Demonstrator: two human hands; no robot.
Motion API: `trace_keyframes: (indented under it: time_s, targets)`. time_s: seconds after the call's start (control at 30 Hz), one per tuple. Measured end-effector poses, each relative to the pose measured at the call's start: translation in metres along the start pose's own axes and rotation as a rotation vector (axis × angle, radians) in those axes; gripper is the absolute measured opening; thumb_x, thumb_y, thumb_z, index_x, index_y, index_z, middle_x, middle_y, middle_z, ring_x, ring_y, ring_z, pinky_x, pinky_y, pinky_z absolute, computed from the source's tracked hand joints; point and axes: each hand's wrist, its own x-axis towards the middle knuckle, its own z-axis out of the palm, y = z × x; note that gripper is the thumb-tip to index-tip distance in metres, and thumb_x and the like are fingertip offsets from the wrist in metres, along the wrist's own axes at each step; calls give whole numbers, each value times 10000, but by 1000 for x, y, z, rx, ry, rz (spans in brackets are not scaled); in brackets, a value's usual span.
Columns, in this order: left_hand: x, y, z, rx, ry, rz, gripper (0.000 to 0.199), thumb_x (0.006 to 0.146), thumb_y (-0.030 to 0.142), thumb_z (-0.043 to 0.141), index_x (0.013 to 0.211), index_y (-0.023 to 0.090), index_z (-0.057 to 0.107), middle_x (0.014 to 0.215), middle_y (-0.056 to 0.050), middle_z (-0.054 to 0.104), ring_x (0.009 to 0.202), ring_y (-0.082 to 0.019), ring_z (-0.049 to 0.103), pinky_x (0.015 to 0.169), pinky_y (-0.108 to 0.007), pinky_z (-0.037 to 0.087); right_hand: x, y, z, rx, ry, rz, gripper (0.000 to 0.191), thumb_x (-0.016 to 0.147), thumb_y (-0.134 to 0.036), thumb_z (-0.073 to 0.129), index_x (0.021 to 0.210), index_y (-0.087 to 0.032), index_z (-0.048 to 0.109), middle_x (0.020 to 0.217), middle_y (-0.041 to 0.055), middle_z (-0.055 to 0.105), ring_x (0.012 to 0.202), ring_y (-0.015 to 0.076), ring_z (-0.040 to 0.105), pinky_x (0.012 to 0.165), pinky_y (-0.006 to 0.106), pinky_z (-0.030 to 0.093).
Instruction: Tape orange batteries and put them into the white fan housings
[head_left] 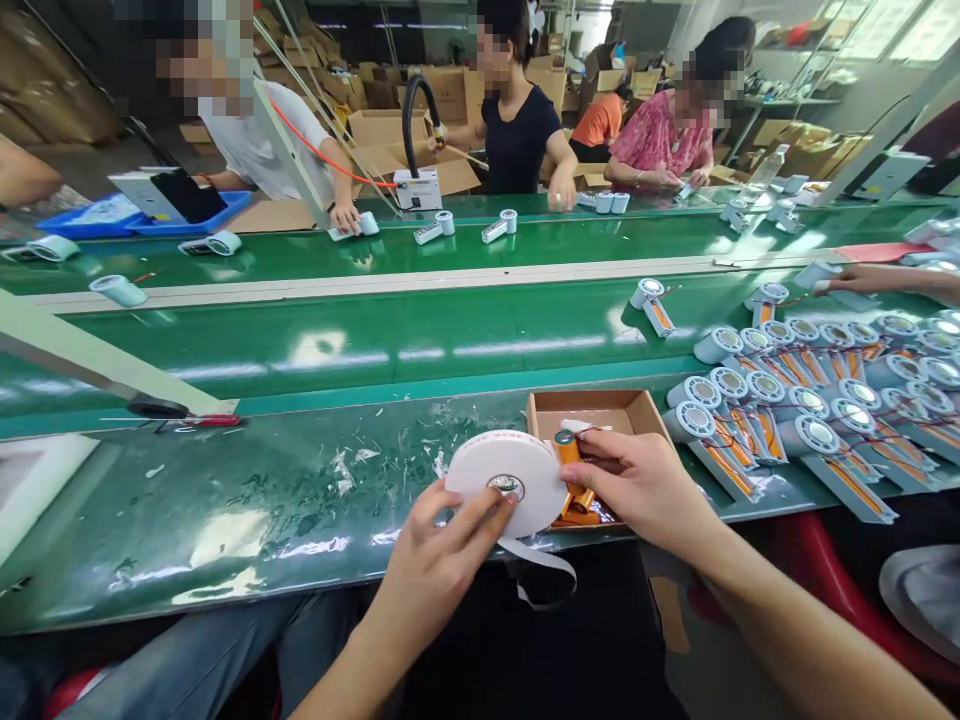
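My left hand [457,540] grips a large white roll of tape [487,465], its fingers over the core. A loose strip of tape [544,565] curls down from the roll past the table's front edge. Between the thumb and fingers of my right hand [630,475] is an orange cylindrical battery [568,455], held upright against the roll's right side. Behind and below it stands a shallow cardboard box [600,405] with several more orange batteries [581,515] in it, partly hidden by my right hand and the roll.
Many light-blue fan-like units [814,435] with orange batteries in their handles crowd the right side. Similar units [442,225] lie on the green conveyor [450,340]. A red-handled screwdriver [210,420] and plastic scraps [345,470] lie on the left. A co-worker's hand [855,280] reaches in from the right.
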Motion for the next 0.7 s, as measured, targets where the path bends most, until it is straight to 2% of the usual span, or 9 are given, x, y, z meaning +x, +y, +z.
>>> trace_keyframes:
  time_s: [0.07, 0.13, 0.3, 0.37, 0.43, 0.5, 0.6, 0.63, 0.7]
  targets:
    - [4, 4, -1, 3, 41, -25, 462, 990, 35, 543, 1385, 250, 648, 1274, -9, 727, 961, -213, 559, 1135, -465, 426, -6, 10, 10, 141, 134, 61, 252, 949, -436, 676, 1002, -192, 713, 928, 52, 727, 843, 242, 672, 707, 288, 550]
    - [7, 5, -2, 3, 76, -24, 445, 973, 32, 585, 1362, 233, 662, 1240, -4, 741, 945, -219, 550, 1167, -503, 414, -12, 18, 15, 176, 201, 103, 265, 960, -456, 653, 949, -194, 696, 871, 50, 707, 833, 246, 663, 681, 292, 545]
    - [14, -6, -11, -29, 5, 109, 410, 995, 60, 574, 1369, 213, 648, 1243, 33, 736, 1002, -203, 559, 1287, -557, 297, -18, 17, 1, -43, 12, 115, 373, 998, -450, 605, 713, -215, 558, 673, 7, 598, 679, 191, 574, 624, 278, 463]
    - [16, -10, -15, -13, -23, 139, 414, 991, 50, 571, 1366, 208, 647, 1249, 36, 732, 987, -193, 572, 1295, -558, 287, -18, 15, -2, -92, 13, 102, 383, 994, -456, 610, 702, -216, 549, 660, 10, 591, 676, 197, 572, 619, 282, 465]
    - [19, -8, -15, 0, -14, 138, 425, 981, 36, 574, 1362, 209, 646, 1226, 32, 738, 944, -182, 585, 1294, -571, 285, -19, 15, 5, -30, 106, 123, 323, 981, -461, 645, 773, -215, 612, 720, 26, 639, 733, 221, 627, 655, 293, 519]
    - [22, -1, -11, -14, 23, 95, 432, 980, 45, 581, 1370, 222, 637, 1187, 19, 744, 897, -174, 591, 1279, -603, 291, -23, 18, 20, 199, 308, 137, 237, 969, -457, 690, 1001, -221, 689, 877, 52, 710, 876, 261, 698, 762, 335, 592]
    - [23, 20, 1, -86, 134, -22, 441, 970, 116, 637, 1397, 222, 613, 1088, -24, 742, 895, -197, 591, 1198, -608, 399, -29, 22, 39, 659, 642, 65, 399, 974, -462, 715, 1314, -277, 616, 1134, 76, 728, 1081, 292, 708, 950, 436, 608]
    - [21, 27, 5, -119, 163, -57, 452, 955, 133, 658, 1398, 212, 611, 1051, -42, 736, 910, -213, 592, 1139, -564, 469, -30, 23, 41, 756, 699, 41, 425, 968, -459, 730, 1335, -289, 602, 1175, 79, 720, 1102, 293, 704, 973, 451, 604]
    - [14, 41, 8, -207, 135, -75, 465, 927, 132, 664, 1385, 205, 619, 1011, -60, 729, 922, -232, 602, 1001, -457, 563, -28, 22, 37, 774, 683, 53, 448, 962, -445, 754, 1340, -259, 603, 1211, 95, 701, 1084, 289, 704, 945, 461, 616]
